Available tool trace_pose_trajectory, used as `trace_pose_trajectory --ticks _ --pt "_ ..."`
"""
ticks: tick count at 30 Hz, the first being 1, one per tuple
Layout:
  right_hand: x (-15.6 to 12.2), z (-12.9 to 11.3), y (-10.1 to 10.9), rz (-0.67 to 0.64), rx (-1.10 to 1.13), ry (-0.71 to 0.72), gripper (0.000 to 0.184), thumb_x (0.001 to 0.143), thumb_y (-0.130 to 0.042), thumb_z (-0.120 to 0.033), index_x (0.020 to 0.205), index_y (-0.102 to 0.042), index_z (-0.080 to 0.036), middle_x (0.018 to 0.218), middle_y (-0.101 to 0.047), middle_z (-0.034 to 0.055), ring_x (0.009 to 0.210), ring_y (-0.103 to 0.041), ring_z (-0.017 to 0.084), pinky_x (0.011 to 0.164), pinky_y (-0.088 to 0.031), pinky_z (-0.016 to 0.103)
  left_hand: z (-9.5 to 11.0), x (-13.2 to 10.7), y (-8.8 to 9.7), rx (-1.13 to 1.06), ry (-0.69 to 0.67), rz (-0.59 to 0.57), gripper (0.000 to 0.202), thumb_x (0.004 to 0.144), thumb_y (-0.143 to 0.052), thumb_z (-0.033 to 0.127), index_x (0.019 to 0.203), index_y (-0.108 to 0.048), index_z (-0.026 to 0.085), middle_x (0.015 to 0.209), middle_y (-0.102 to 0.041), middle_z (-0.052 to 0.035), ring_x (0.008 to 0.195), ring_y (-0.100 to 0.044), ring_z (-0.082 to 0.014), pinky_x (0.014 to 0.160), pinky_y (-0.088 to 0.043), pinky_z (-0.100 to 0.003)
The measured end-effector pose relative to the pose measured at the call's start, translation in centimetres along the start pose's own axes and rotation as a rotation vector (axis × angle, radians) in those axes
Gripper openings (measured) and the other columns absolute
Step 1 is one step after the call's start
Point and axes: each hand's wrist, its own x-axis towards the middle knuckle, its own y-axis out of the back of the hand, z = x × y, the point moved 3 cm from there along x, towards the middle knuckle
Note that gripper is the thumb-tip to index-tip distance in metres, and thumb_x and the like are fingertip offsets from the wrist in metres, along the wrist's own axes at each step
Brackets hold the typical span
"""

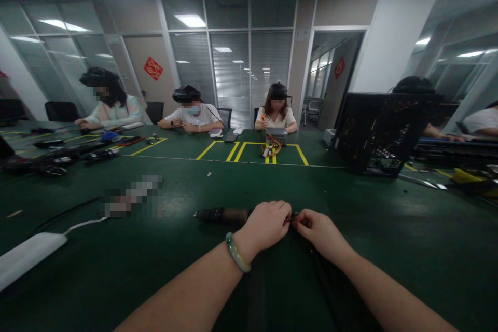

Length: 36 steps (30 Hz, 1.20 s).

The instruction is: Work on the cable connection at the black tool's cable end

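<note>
My left hand (266, 224) is curled shut over the right end of a dark cylindrical tool (223, 215) that lies on the green table (155, 270). A green bracelet sits on that wrist. My right hand (317, 228) meets it from the right, fingertips pinched together on a small dark part at the tool's tip. That part is too small and dark to name. A dark cable runs from under my hands toward the near edge.
A white box (27, 255) with a cable lies at the near left. A black open computer case (377, 132) stands at the right. Three people sit across the table with tools, cables and a small grey unit (276, 137). Yellow lines mark the tabletop.
</note>
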Motion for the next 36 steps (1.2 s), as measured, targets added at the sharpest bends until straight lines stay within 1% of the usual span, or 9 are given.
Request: trace_pose_trajectory --ticks 7,10,14,19,22,29,33,36 --pt "-0.24 -0.49 0.26 -0.029 0.004 -0.025 0.017 0.086 -0.055 -0.034 0.088 -0.065 -0.021 0.086 -0.070 0.0008 0.070 -0.062 0.016 0.059 -0.043 0.023 -0.13 -0.05 -0.18 -0.004 0.045 -0.026 0.012 0.089 -0.053 0.027 0.097 -0.050 0.019 0.098 -0.057 -0.0036 0.088 -0.056 -0.0183 0.076 -0.046 -0.030" --pt "-0.30 -0.43 0.30 -0.037 0.006 -0.026 0.017 0.087 -0.055 -0.035 0.089 -0.065 -0.022 0.087 -0.070 0.0009 0.071 -0.063 0.016 0.060 -0.044 0.024 -0.12 0.00 -0.14 0.007 0.017 -0.019 0.010 0.090 -0.053 0.026 0.096 -0.049 0.019 0.098 -0.057 -0.0035 0.089 -0.056 -0.0189 0.076 -0.046 -0.031" --pt "-0.27 -0.21 0.22 -0.064 0.010 -0.038 0.019 0.088 -0.054 -0.037 0.091 -0.065 -0.022 0.089 -0.070 0.0016 0.072 -0.064 0.017 0.060 -0.045 0.025 -0.08 0.01 -0.11 0.029 -0.025 -0.039 0.007 0.090 -0.051 0.022 0.096 -0.049 0.019 0.100 -0.057 -0.0040 0.093 -0.056 -0.0193 0.079 -0.046 -0.031" --pt "-0.16 -0.23 0.21 -0.036 -0.025 -0.019 0.016 0.087 -0.054 -0.035 0.087 -0.064 -0.022 0.084 -0.070 0.0002 0.071 -0.063 0.017 0.060 -0.044 0.025 -0.30 -0.08 -0.09 -0.015 0.018 -0.002 0.012 0.089 -0.051 0.024 0.099 -0.048 0.019 0.098 -0.056 -0.0044 0.088 -0.057 -0.0192 0.076 -0.047 -0.031" --pt "-0.19 -0.38 0.21 -0.044 -0.024 -0.033 0.017 0.087 -0.054 -0.035 0.087 -0.064 -0.022 0.083 -0.070 0.0004 0.072 -0.063 0.017 0.060 -0.044 0.025 -0.29 -0.10 -0.08 -0.017 0.021 0.000 0.012 0.089 -0.051 0.025 0.098 -0.048 0.019 0.098 -0.057 -0.0047 0.087 -0.057 -0.0194 0.075 -0.047 -0.031" --pt "-0.19 -0.47 0.30 -0.059 -0.010 -0.044 0.018 0.086 -0.055 -0.037 0.088 -0.065 -0.022 0.086 -0.070 0.0016 0.073 -0.063 0.017 0.061 -0.045 0.025 0.04 -0.08 0.20 0.033 -0.032 -0.038 0.009 0.091 -0.049 0.022 0.099 -0.049 0.019 0.102 -0.058 -0.0050 0.094 -0.056 -0.0198 0.079 -0.046 -0.032" --pt "-0.11 -0.19 0.18 -0.049 -0.013 -0.024 0.017 0.086 -0.054 -0.036 0.088 -0.065 -0.022 0.084 -0.070 0.0011 0.072 -0.063 0.017 0.061 -0.045 0.026 -0.02 -0.13 0.23 -0.010 -0.012 -0.018 0.012 0.089 -0.051 0.025 0.100 -0.051 0.019 0.102 -0.058 -0.0048 0.094 -0.056 -0.0204 0.080 -0.046 -0.033" --pt "-0.04 0.04 0.08 -0.034 -0.022 -0.015 0.018 0.086 -0.054 -0.037 0.087 -0.065 -0.022 0.083 -0.069 0.0013 0.071 -0.062 0.017 0.059 -0.044 0.026 -0.10 -0.17 0.14 -0.034 0.010 -0.028 0.017 0.087 -0.054 0.028 0.101 -0.051 0.019 0.103 -0.057 -0.0051 0.094 -0.056 -0.0207 0.081 -0.047 -0.033"
